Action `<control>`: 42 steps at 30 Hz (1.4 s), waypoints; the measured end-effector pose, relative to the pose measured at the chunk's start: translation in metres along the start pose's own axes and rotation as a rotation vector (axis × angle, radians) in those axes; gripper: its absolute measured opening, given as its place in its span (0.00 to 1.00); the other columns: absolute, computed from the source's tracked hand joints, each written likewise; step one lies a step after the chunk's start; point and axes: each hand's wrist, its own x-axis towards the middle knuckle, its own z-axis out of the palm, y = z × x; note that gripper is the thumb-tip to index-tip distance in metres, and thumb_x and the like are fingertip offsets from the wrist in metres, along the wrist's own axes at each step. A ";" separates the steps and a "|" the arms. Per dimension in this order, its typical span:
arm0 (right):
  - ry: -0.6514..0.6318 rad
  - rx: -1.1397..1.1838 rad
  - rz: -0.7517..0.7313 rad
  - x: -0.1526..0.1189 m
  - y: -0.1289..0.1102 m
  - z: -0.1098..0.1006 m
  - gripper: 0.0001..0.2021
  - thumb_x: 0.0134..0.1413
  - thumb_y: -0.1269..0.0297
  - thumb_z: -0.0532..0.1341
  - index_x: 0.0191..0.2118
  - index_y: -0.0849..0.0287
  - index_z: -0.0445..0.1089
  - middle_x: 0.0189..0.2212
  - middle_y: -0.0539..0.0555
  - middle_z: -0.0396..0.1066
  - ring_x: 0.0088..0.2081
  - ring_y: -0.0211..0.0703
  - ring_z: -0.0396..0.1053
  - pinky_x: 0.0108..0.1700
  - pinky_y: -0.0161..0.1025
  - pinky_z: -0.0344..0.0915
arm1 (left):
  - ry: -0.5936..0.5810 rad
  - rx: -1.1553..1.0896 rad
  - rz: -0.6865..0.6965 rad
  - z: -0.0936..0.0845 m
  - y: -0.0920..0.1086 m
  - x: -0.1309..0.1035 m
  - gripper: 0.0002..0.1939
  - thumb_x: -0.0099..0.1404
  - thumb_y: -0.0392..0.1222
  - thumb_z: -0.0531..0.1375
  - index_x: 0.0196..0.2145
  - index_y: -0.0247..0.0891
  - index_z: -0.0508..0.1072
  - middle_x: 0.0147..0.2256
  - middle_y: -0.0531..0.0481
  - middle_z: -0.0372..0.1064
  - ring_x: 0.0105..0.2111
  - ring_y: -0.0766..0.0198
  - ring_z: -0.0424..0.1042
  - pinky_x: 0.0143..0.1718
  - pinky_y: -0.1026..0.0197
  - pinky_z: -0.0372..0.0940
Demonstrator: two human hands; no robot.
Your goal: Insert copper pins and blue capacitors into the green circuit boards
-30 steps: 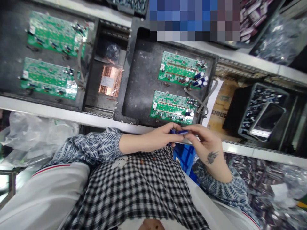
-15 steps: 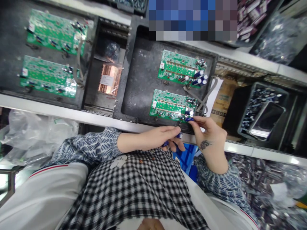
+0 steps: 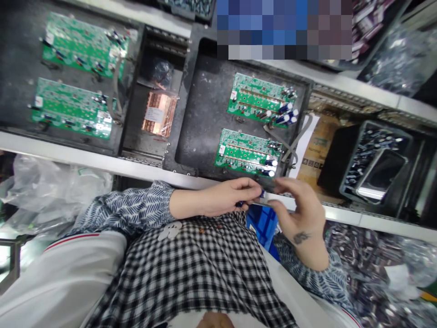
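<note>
My left hand [image 3: 235,195] is closed around blue capacitors, partly hidden by its fingers; the end of one blue capacitor [image 3: 262,193] sticks out at the fingertips. Facing it, my right hand [image 3: 300,214] has thumb and fingers apart, with nothing between them. Just beyond my hands lies the nearer green circuit board [image 3: 244,152] in a black tray. Two blue capacitors [image 3: 269,167] stand at its right end, one behind the other. Behind it, the farther green board [image 3: 259,98] carries several blue capacitors [image 3: 288,114] at its right end.
The black tray [image 3: 201,114] sits between metal rails [image 3: 150,166]. Another tray at left holds two green boards [image 3: 71,107]. A copper-coloured pack [image 3: 159,114] lies between the trays. A black bin of capacitors [image 3: 375,136] with a phone [image 3: 381,175] stands at right. A blue bin [image 3: 262,223] sits below the rail.
My right hand has let go of a capacitor at the nearer board's front right corner and drawn back, opening. My left fingers have brought another capacitor to their tips.
</note>
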 end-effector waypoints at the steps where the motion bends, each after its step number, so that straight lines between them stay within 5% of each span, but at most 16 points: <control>1: -0.039 0.053 -0.012 -0.001 -0.002 -0.002 0.12 0.64 0.61 0.64 0.52 0.51 0.74 0.41 0.55 0.79 0.37 0.49 0.77 0.40 0.46 0.74 | -0.007 0.001 -0.007 0.002 0.000 0.000 0.08 0.68 0.37 0.67 0.36 0.33 0.71 0.29 0.57 0.66 0.27 0.75 0.62 0.31 0.70 0.57; 3: -0.093 0.103 -0.009 -0.003 0.001 -0.003 0.08 0.63 0.60 0.65 0.47 0.50 0.75 0.37 0.53 0.79 0.35 0.47 0.77 0.37 0.44 0.74 | 0.016 -0.027 -0.035 0.007 0.004 -0.003 0.06 0.70 0.34 0.65 0.35 0.33 0.71 0.29 0.56 0.67 0.28 0.75 0.64 0.34 0.70 0.60; 9: 0.101 -0.071 0.277 0.005 0.038 0.003 0.12 0.63 0.54 0.63 0.46 0.55 0.75 0.35 0.53 0.78 0.32 0.46 0.76 0.37 0.44 0.73 | 0.178 -0.007 -0.175 0.019 0.047 -0.018 0.12 0.74 0.29 0.53 0.33 0.30 0.72 0.32 0.48 0.71 0.31 0.71 0.73 0.45 0.64 0.71; 14: 0.004 -0.299 0.222 0.014 0.038 0.008 0.13 0.68 0.57 0.59 0.47 0.57 0.78 0.38 0.58 0.80 0.36 0.50 0.77 0.38 0.43 0.71 | 0.192 0.203 0.032 0.026 0.105 0.008 0.11 0.73 0.27 0.50 0.43 0.28 0.72 0.33 0.43 0.74 0.36 0.64 0.78 0.46 0.64 0.72; 17: -0.047 -0.413 0.181 0.017 0.034 0.007 0.15 0.69 0.56 0.58 0.49 0.57 0.78 0.39 0.59 0.80 0.36 0.50 0.77 0.36 0.41 0.68 | 0.168 0.258 0.097 0.033 0.122 0.036 0.12 0.77 0.33 0.49 0.50 0.28 0.70 0.35 0.42 0.75 0.40 0.61 0.79 0.42 0.66 0.72; 22: -0.131 -0.487 0.192 0.016 0.045 -0.012 0.18 0.71 0.54 0.54 0.48 0.58 0.78 0.37 0.58 0.79 0.34 0.49 0.75 0.32 0.40 0.64 | 0.061 0.325 0.100 0.046 0.106 0.066 0.12 0.79 0.44 0.53 0.45 0.33 0.71 0.37 0.45 0.74 0.40 0.62 0.76 0.36 0.68 0.69; 29: -0.175 -0.466 0.226 0.010 0.064 -0.036 0.18 0.72 0.54 0.54 0.49 0.59 0.77 0.38 0.60 0.78 0.35 0.49 0.75 0.34 0.41 0.66 | 0.044 0.393 0.141 0.051 0.085 0.087 0.13 0.70 0.36 0.64 0.30 0.35 0.66 0.26 0.55 0.57 0.26 0.72 0.61 0.29 0.69 0.56; 37: -0.180 -0.567 0.132 0.003 0.063 -0.031 0.16 0.72 0.60 0.54 0.51 0.61 0.76 0.40 0.60 0.79 0.33 0.48 0.75 0.30 0.40 0.64 | 0.066 0.366 0.102 0.046 0.092 0.089 0.13 0.74 0.34 0.59 0.29 0.33 0.69 0.29 0.52 0.65 0.29 0.73 0.64 0.38 0.67 0.61; 42: -0.070 -0.397 0.191 0.000 0.044 -0.036 0.20 0.70 0.64 0.57 0.64 0.58 0.67 0.45 0.60 0.77 0.37 0.48 0.77 0.37 0.42 0.72 | 0.027 0.511 0.099 0.043 0.073 0.089 0.09 0.70 0.35 0.63 0.31 0.32 0.71 0.28 0.54 0.66 0.26 0.74 0.61 0.34 0.67 0.58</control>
